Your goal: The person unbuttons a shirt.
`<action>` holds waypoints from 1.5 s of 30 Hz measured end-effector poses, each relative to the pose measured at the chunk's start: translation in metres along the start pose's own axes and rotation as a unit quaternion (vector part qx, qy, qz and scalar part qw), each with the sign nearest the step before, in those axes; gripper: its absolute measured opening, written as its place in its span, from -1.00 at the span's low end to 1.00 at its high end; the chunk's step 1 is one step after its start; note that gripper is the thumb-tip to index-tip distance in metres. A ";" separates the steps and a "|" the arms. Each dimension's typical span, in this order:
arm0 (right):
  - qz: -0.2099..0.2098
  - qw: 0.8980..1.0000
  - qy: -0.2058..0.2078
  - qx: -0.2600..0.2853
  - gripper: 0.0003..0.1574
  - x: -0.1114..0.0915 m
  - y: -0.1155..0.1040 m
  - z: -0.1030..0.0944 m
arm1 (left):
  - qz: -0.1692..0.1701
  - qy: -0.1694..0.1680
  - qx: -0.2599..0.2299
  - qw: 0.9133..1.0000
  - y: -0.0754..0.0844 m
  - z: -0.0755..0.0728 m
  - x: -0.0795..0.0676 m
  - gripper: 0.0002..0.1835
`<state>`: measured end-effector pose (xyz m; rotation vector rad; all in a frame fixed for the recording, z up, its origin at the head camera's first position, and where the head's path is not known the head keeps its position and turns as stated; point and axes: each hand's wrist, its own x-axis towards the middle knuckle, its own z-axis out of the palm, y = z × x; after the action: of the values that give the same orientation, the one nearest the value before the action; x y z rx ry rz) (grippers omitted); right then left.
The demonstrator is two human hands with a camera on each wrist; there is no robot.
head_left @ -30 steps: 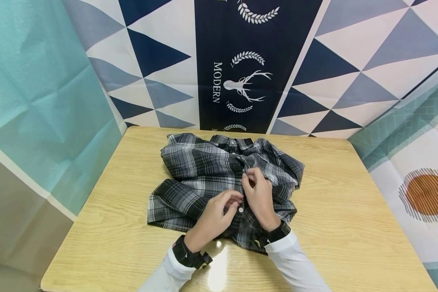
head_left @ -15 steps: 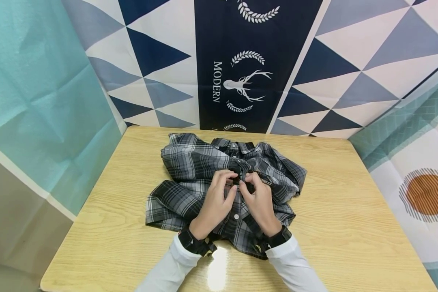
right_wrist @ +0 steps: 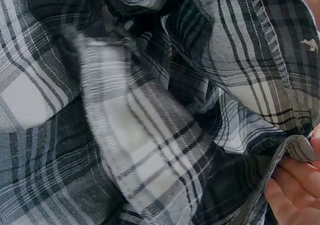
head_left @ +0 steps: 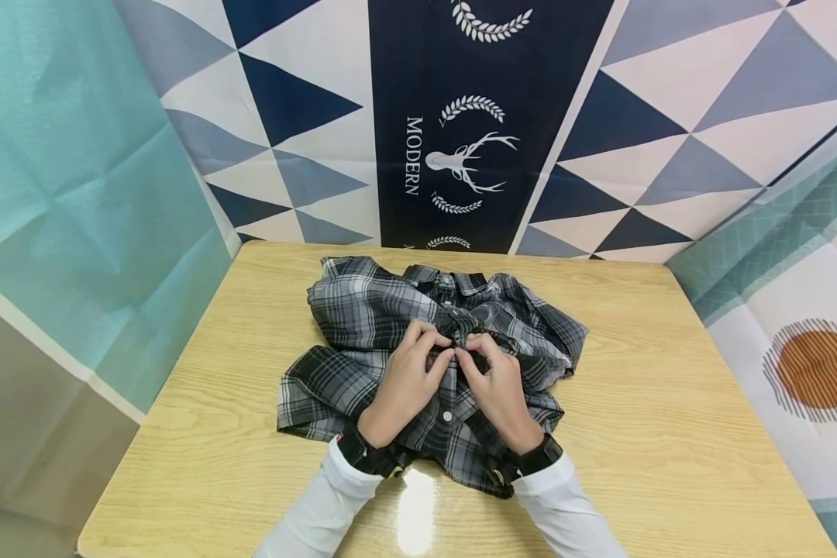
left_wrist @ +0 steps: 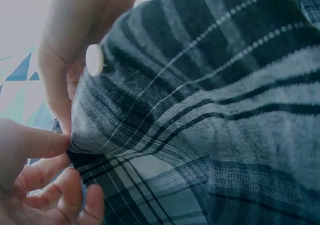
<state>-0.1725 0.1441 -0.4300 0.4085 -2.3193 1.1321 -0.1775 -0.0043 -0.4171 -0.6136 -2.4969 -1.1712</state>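
A grey, black and white plaid button-up shirt (head_left: 363, 302) lies rumpled on the table, its collar (head_left: 446, 277) toward the back. My left hand (head_left: 406, 380) and right hand (head_left: 495, 384) meet at the middle of its front, thumbs and forefingers pinching the front edge. A white button (left_wrist: 94, 60) sits close to the pinched edge in the left wrist view, while another button (head_left: 447, 416) shows lower on the front. In the right wrist view, fingers (right_wrist: 292, 185) hold a folded edge of cloth at the right, beside a loose flap.
The wooden table (head_left: 642, 434) extends around the shirt on every side. Behind it hangs a patterned cloth (head_left: 453, 108) with triangles and a deer head. More hangings, one turquoise (head_left: 98, 194), flank the table left and right.
My left hand has moved up the shirt front to meet the right hand, and both now pinch the cloth together. The lower part of the front has shifted slightly.
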 end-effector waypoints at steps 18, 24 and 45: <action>-0.034 0.999 -0.001 0.024 -0.95 0.001 -0.001 -0.003 | -0.021 -0.017 -0.019 0.999 0.004 -0.002 0.004 -0.83; -0.017 0.999 -0.007 0.030 -0.91 0.002 -0.003 -0.006 | -0.016 -0.011 -0.001 1.000 0.004 -0.002 0.004 -0.82; -0.048 0.996 -0.010 -0.074 -0.90 0.007 -0.009 -0.008 | 0.004 -0.022 0.086 0.996 0.005 -0.001 0.002 -0.80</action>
<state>-0.1712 0.1443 -0.4161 0.4713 -2.3563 0.9082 -0.1768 -0.0017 -0.4119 -0.6097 -2.5942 -0.9374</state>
